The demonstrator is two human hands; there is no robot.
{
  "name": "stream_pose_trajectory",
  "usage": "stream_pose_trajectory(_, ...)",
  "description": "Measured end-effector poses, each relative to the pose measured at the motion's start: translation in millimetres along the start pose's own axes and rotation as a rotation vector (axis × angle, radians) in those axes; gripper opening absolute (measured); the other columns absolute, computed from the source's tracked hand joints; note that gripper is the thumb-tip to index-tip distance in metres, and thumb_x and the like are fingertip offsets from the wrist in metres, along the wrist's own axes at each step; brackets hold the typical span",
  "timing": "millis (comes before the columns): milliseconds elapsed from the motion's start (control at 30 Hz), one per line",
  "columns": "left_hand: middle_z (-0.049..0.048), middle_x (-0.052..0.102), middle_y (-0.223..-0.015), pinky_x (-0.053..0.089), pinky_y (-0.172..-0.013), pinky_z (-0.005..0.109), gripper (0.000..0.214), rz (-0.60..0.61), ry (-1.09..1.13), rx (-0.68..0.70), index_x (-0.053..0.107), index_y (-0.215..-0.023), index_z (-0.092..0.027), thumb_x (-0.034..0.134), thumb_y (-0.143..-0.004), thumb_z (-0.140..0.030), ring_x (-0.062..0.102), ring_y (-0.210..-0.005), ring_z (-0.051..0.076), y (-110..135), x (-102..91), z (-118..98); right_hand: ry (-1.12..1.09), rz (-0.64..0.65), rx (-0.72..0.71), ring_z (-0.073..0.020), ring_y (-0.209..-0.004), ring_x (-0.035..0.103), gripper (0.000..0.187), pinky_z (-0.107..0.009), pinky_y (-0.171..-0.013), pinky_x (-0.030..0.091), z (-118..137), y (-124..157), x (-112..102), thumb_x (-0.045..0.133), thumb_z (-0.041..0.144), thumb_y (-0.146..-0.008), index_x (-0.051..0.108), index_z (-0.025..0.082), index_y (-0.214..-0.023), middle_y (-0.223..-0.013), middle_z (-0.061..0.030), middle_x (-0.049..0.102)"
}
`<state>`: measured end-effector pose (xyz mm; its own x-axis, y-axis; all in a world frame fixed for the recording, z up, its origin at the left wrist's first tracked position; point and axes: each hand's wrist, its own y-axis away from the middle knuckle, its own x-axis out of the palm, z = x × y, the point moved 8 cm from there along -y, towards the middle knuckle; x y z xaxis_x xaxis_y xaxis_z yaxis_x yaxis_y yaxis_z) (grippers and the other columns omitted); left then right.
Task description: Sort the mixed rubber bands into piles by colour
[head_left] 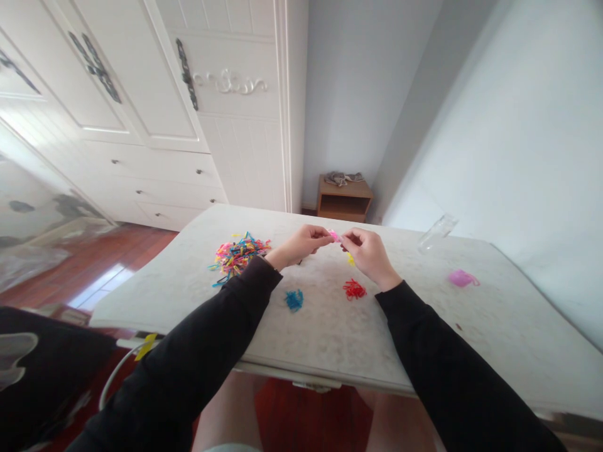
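Observation:
Both hands meet above the far middle of the white table (320, 339). My left hand (306, 243) is closed in a pinch at a small pink rubber band bunch (334, 235). From the other side, the fingertips of my right hand (367, 251) pinch at the same pink bit; its exact shape is too small to make out. Left of my left hand lies a mixed heap of coloured rubber bands (240, 254). Nearer to me are a blue pile (294, 300) and a red pile (354, 289). A few yellow bands (350, 258) show partly behind my right hand.
A clear glass jar (437, 233) lies tilted at the table's back right, with a pink pouch-like item (461, 278) nearer. White wardrobes (235, 125) stand behind on the left. Beyond the table is a small wooden stand (345, 196) with a cloth on top.

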<state>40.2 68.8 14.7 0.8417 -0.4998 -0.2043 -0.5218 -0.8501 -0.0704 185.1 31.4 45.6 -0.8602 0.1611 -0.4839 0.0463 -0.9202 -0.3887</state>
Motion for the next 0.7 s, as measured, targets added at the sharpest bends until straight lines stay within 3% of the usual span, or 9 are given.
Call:
stream_pose_trajectory(167, -0.0051, 0.043, -0.057, 0.020, -0.050, 0.025, 0.039, -0.055, -0.080, 0.007, 0.068, -0.078, -0.014, 0.074, -0.077, -0.052, 0.032, -0.051, 0.007, -2, -8.7, 1, -0.030, -0.014, 0.048, -0.0183, -0.062, 0.063, 0.021, -0.031, -0.062, 0.044, -7, -3, -1, 0.064, 0.034, -0.083, 0.065, 0.020, -0.067, -0.064, -0.0031, 0.068)
stream_pose_trajectory(367, -0.0023, 0.051, -0.061, 0.026, -0.056, 0.026, 0.023, -0.226, -0.145, 0.003, 0.069, -0.075, -0.013, 0.071, -0.075, -0.036, 0.038, -0.058, 0.009, -9, -32.9, 8, -0.047, -0.226, 0.072, -0.0188, -0.063, 0.061, 0.019, -0.033, -0.064, 0.046, -21, -7, -27, 0.062, 0.034, -0.082, 0.064, 0.021, -0.069, -0.064, -0.0027, 0.066)
stream_pose_trajectory(567, -0.0064, 0.037, -0.055, 0.019, -0.054, 0.026, 0.032, -0.142, -0.197, 0.060, 0.071, -0.078, -0.012, 0.071, -0.077, -0.044, 0.030, -0.053, 0.008, -8, -19.7, 0, -0.002, -0.155, -0.009, -0.0185, -0.063, 0.060, 0.020, -0.032, -0.063, 0.044, -7, -4, -12, 0.062, 0.034, -0.084, 0.065, 0.021, -0.070, -0.066, -0.0033, 0.068)
stream_pose_trajectory(700, -0.0065, 0.037, -0.054, 0.019, -0.053, 0.026, 0.037, -0.107, -0.188, 0.096, 0.071, -0.080, -0.013, 0.072, -0.078, -0.050, 0.031, -0.053, 0.008, -4, -12.3, -7, -0.006, -0.103, -0.037, -0.0183, -0.064, 0.061, 0.021, -0.031, -0.064, 0.045, 3, -1, -3, 0.062, 0.035, -0.086, 0.066, 0.021, -0.071, -0.070, -0.0041, 0.071)
